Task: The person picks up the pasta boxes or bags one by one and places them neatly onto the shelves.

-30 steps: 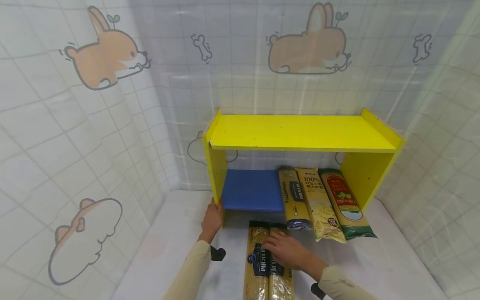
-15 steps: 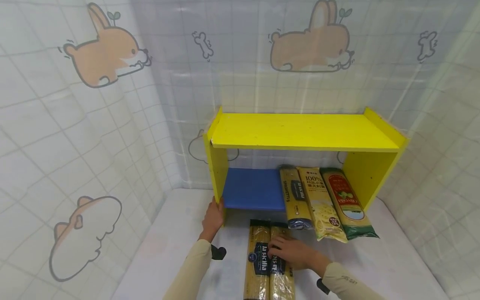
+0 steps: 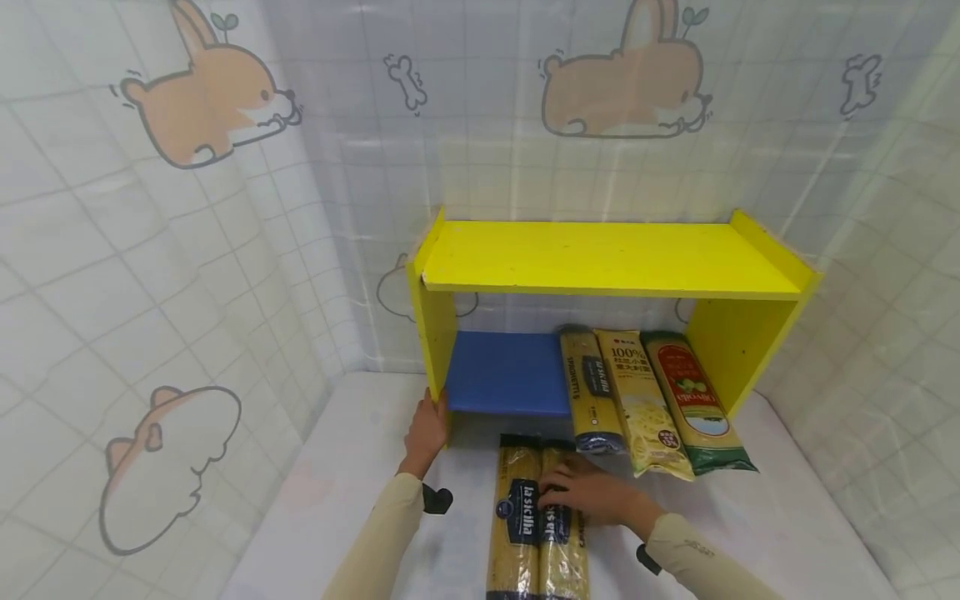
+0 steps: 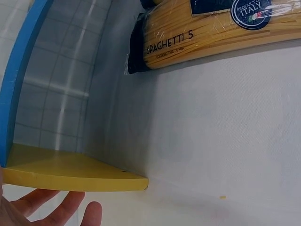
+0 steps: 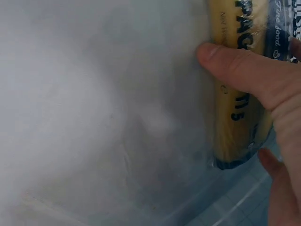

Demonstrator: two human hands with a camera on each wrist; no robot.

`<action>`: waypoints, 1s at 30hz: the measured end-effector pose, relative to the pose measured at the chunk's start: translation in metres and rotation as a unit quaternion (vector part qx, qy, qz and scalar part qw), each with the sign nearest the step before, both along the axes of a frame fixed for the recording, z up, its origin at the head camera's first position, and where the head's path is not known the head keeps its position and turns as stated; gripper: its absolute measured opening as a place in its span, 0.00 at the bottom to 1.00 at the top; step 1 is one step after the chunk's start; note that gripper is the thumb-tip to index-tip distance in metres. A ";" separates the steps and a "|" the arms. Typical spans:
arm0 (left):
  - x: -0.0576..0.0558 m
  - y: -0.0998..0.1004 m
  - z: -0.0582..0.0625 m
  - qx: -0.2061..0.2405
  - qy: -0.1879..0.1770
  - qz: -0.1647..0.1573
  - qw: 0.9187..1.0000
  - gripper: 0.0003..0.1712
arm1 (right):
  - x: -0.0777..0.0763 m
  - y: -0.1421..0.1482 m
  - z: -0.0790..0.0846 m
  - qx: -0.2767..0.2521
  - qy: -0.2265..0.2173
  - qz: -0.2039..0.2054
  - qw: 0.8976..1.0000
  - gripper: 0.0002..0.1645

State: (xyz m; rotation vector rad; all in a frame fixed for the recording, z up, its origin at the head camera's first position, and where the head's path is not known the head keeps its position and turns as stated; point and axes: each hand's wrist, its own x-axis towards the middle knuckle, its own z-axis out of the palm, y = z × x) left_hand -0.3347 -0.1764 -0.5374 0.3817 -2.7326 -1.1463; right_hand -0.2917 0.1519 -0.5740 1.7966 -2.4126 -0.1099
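Note:
My left hand (image 3: 427,429) grips the front edge of the left side panel (image 4: 75,182) of a yellow shelf unit (image 3: 611,258). In the left wrist view its fingers (image 4: 66,209) lie along the panel's outer face. Two clear-wrapped spaghetti packs lie side by side on the white surface before the shelf, a left pack (image 3: 515,533) and a right pack (image 3: 561,558). My right hand (image 3: 592,493) holds the right pack from above, fingers bent over its top. The right wrist view shows the thumb (image 5: 225,61) against that pack's side.
On the blue lower shelf board (image 3: 506,375), a spaghetti pack (image 3: 592,392), a cream noodle pack (image 3: 643,408) and a green-ended red-label pack (image 3: 697,404) lie in a row at the right, ends overhanging the front. The white surface (image 3: 322,500) extends left. Patterned sheets (image 3: 480,150) hang behind and beside.
My right hand has shifted slightly right on the right spaghetti pack, its fingers more bent. The left hand keeps its place on the panel. The head view has tilted down slightly.

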 end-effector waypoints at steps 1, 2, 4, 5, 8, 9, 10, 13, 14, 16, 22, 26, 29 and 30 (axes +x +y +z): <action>0.000 0.000 0.000 0.000 -0.002 -0.001 1.000 0.30 | -0.001 0.001 -0.001 0.005 0.000 -0.004 1.000 0.43; 0.000 0.000 0.001 0.001 -0.002 -0.002 1.000 0.29 | -0.001 0.001 -0.001 0.010 -0.001 -0.008 1.000 0.44; 0.000 0.001 0.001 0.000 -0.002 -0.002 1.000 0.29 | -0.001 0.003 -0.002 0.017 -0.005 -0.018 1.000 0.46; 0.000 0.001 0.001 0.000 -0.002 -0.003 1.000 0.29 | -0.001 0.003 -0.003 0.019 -0.007 -0.023 1.000 0.47; -0.003 0.000 0.000 -0.001 0.001 -0.003 1.000 0.29 | -0.002 0.005 -0.002 0.023 -0.001 -0.040 0.999 0.47; -0.004 0.000 0.000 -0.002 0.001 -0.003 1.000 0.30 | -0.002 0.005 -0.002 0.025 0.005 -0.045 0.999 0.47; -0.004 0.000 0.000 -0.004 0.001 -0.001 1.000 0.30 | -0.002 0.006 -0.001 0.027 0.011 -0.048 0.998 0.46; -0.005 -0.001 0.000 -0.007 0.002 0.001 1.000 0.31 | -0.002 0.007 0.000 0.034 0.033 -0.047 0.998 0.47; -0.005 -0.001 0.001 -0.007 0.002 0.000 1.000 0.31 | -0.003 0.008 0.001 0.037 0.039 -0.043 0.998 0.48; -0.004 0.000 0.001 -0.002 -0.002 0.000 1.000 0.30 | -0.003 0.009 0.000 0.034 0.049 -0.033 0.998 0.49; -0.001 0.001 0.003 0.000 -0.004 0.005 1.000 0.29 | -0.004 0.013 -0.003 0.003 0.036 -0.013 0.999 0.38; 0.000 0.001 0.002 0.000 0.000 0.005 1.000 0.30 | -0.003 0.015 -0.006 0.012 0.054 -0.017 0.998 0.28; -0.001 0.000 -0.001 0.005 0.001 0.003 1.000 0.32 | -0.002 0.017 -0.006 0.019 0.075 -0.025 0.997 0.23; -0.001 0.000 -0.001 0.006 0.001 0.002 1.000 0.32 | -0.001 0.017 -0.006 0.021 0.086 -0.029 0.996 0.23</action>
